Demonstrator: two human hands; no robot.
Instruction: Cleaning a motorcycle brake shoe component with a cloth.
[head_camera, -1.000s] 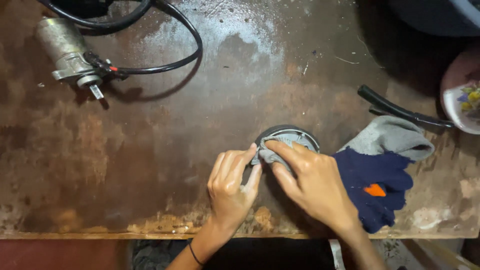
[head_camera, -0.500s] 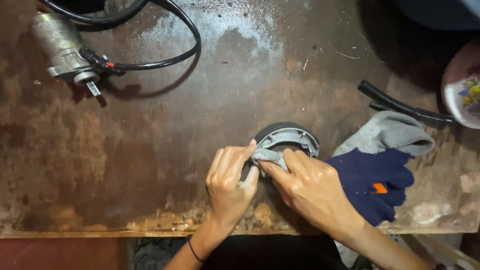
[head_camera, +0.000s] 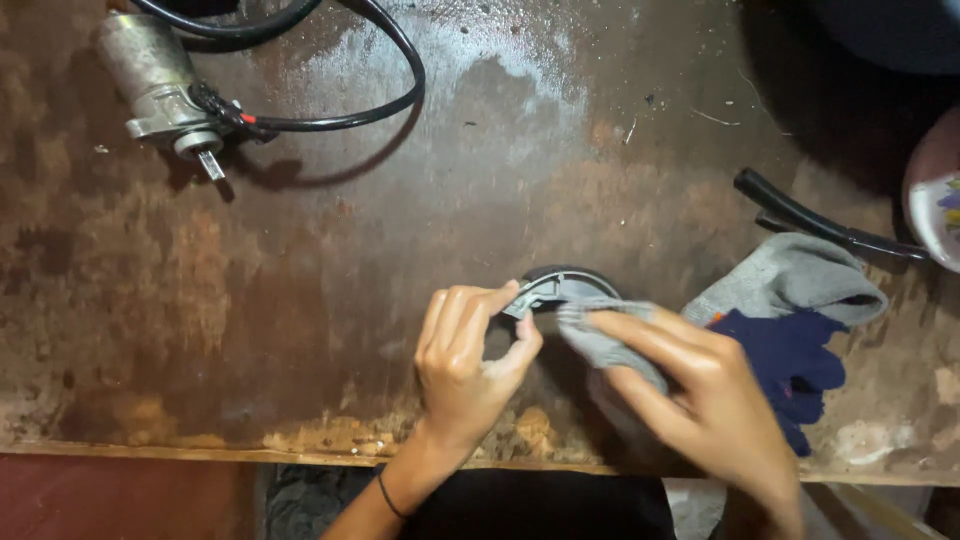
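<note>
L hand (head_camera: 468, 352) pinches the near-left end of a curved grey metal part (head_camera: 560, 287), thumb under, fingers curled over the top edge; grip narrow, closed on the part. Thin dark band on that wrist. R hand (head_camera: 700, 395) sits at 3 o'clock of the L, fingers long and flat, pressing a grey rag (head_camera: 600, 345) against the part's inner curve; rag bunched under the fingertips, trailing back beneath the palm. Part lies low-centre on the workbench (head_camera: 330, 300), near the front edge, arc bulging toward 12 o'clock. Can't tell if it rests flat or is tipped up off the top.

At 3 o'clock of the R hand, touching or just beside it: work glove (head_camera: 790, 310), grey cuff w/ dark blue fingers, lying limp. At 1–2 o'clock of the glove: black hose piece (head_camera: 820, 225), laid slantwise. Far R edge, 2 o'clock: rim of a pale bowl (head_camera: 930, 195), mostly cut off.

Well apart, at 10–11 o'clock of the hands: small cylindrical motor (head_camera: 160, 85), dull metal, short shaft pointing down-right, w/ black cable (head_camera: 370, 100) looping off it toward 12 and back. Bench top brown, rust-stained, worn pale along the front edge.
</note>
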